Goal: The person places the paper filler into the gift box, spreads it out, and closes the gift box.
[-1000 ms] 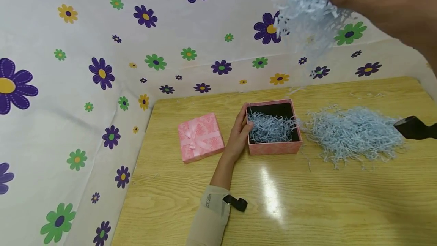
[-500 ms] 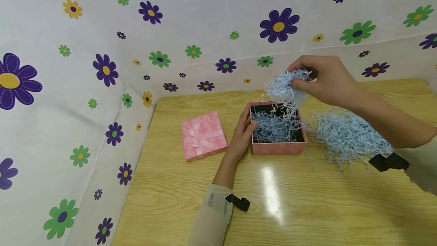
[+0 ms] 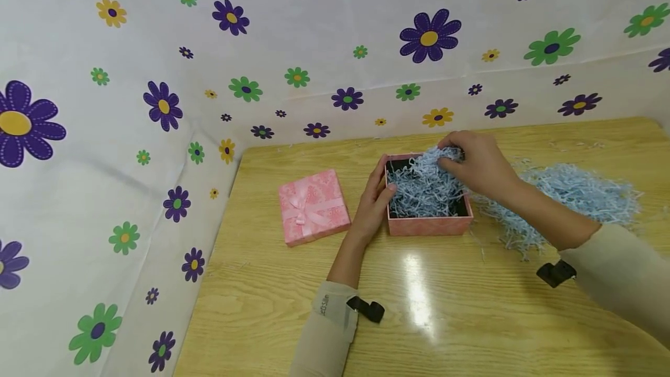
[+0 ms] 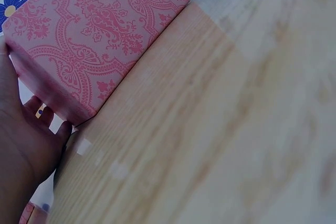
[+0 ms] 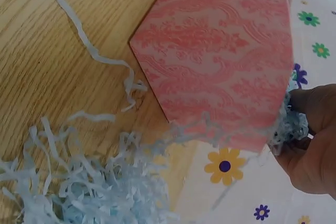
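A pink patterned gift box (image 3: 430, 226) stands uncovered on the table, with blue shredded paper (image 3: 419, 195) inside its dark interior. My left hand (image 3: 370, 209) holds the box's left side, its thumb at the rim; the left wrist view shows this hand (image 4: 26, 140) against the box wall (image 4: 105, 30). Over the box's back right corner, my right hand (image 3: 478, 164) pinches a clump of shredded paper (image 3: 433, 162) that meets the paper below. In the right wrist view, part of that clump (image 5: 289, 129) shows between thumb and fingers, beside the box (image 5: 220, 51).
The pink lid (image 3: 314, 207) with its ribbon bow lies left of the box. A loose pile of blue shredded paper (image 3: 586, 194) spreads to the right, partly under my right forearm. Stray shreds dot the wooden table (image 3: 471, 307). A flower-print sheet (image 3: 314, 34) hangs behind.
My right hand has come from the upper right down to the box, carrying its clump of shredded paper into the opening. The left hand stays at the box's left side.
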Tool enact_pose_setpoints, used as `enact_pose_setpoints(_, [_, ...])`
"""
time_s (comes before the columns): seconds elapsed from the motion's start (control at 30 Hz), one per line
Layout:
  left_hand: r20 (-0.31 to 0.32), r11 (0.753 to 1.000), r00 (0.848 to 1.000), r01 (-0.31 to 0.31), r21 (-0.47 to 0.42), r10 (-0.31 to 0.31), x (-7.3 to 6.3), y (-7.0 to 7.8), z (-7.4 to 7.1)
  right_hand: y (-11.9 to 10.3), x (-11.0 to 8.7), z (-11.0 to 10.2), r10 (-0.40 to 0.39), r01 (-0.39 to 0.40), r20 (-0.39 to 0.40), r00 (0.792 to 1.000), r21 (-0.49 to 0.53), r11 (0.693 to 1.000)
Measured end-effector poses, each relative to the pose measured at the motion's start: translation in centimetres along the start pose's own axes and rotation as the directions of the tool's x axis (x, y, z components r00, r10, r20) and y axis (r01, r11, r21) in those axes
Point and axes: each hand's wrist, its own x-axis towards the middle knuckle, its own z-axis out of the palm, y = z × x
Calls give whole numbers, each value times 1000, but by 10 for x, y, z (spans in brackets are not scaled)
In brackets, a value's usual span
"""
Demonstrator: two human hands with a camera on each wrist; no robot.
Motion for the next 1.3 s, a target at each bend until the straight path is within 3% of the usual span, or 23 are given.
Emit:
enact_pose_setpoints(0.2, [-1, 1000, 1000, 14, -2, -14, 0, 2, -1, -11, 1, 19, -30, 32, 13, 999, -155, 987])
enact_pose_setpoints(0.33, [12, 999, 1000, 26, 22, -27, -2, 16, -1, -16, -2, 21, -23, 35, 59, 998, -222, 974])
enact_pose_setpoints(0.5, [25, 1000, 999, 22, 5, -22, -6, 41, 1, -19, -6, 4, -10, 40, 140, 990, -211, 977])
enact_pose_setpoints(0.63, [26, 1000, 999, 22, 3, -22, -8, 46, 1, -12, -15, -17, -1, 29, 146, 989, -189, 981])
enact_pose_setpoints(0.8, [47, 999, 998, 41, 32, -42, -8, 47, -2, 30, -36, -42, 104, -91, 84, 991, -139, 986])
enact_pose_setpoints(0.9, [46, 998, 998, 40, 46, -42, -9, 45, -3, 69, -53, -54, 187, -177, 57, 981, -154, 972])
enact_pose_setpoints(1.0, [36, 998, 999, 39, 44, -40, -9, 44, -4, 105, -71, -62, 241, -223, 79, 967, -184, 957])
enact_pose_setpoints(1.17, [21, 999, 999, 36, 20, -37, -5, 30, -3, 140, -89, -64, 276, -241, 162, 948, -204, 949])
enact_pose_setpoints(1.3, [11, 999, 1000, 26, 21, -27, 0, 9, 0, 149, -95, -60, 251, -222, 131, 959, -204, 953])
